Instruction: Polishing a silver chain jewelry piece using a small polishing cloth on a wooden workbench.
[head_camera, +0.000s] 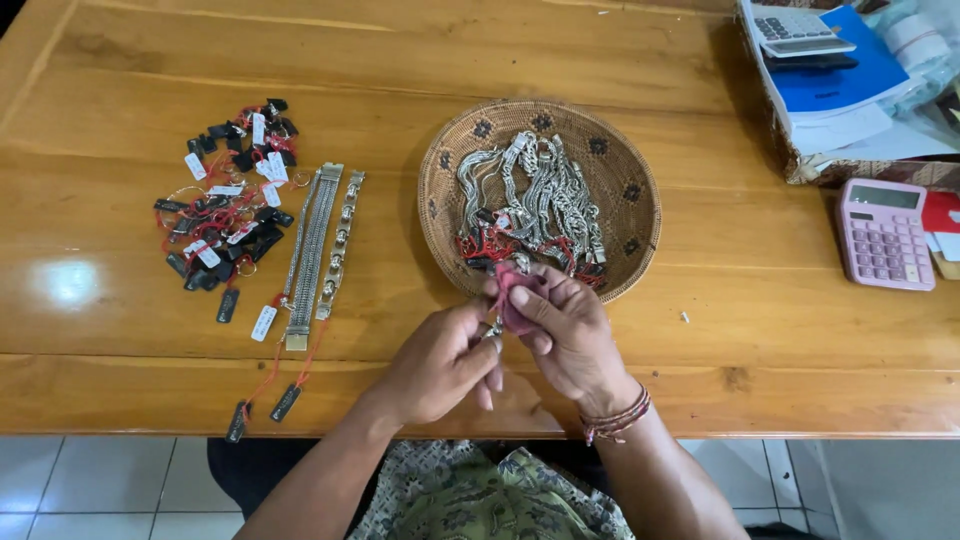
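- Nearest the camera, the left hand (440, 362) pinches a small silver piece of jewellery (493, 328) between thumb and fingertips, its fingers curled in around it just above the front edge of the wooden table (700, 300).
- The right hand (562, 335), touching the left, presses a pink cloth (512, 295) against that piece with thumb and forefinger; rubbing goes best if the left keeps the metal steady while the cloth works along it in short strokes.
- Just beyond the hands sits a round woven basket (630, 215) heaped with silver chain bracelets (530, 200) on red strings, close enough to reach.
- To the left, two flat bracelets (322, 240) lie straight, side by side, beside a pile of black tags (225, 205).
- Farther right stands a pink calculator (883, 233), with blue papers (840, 70) behind it.
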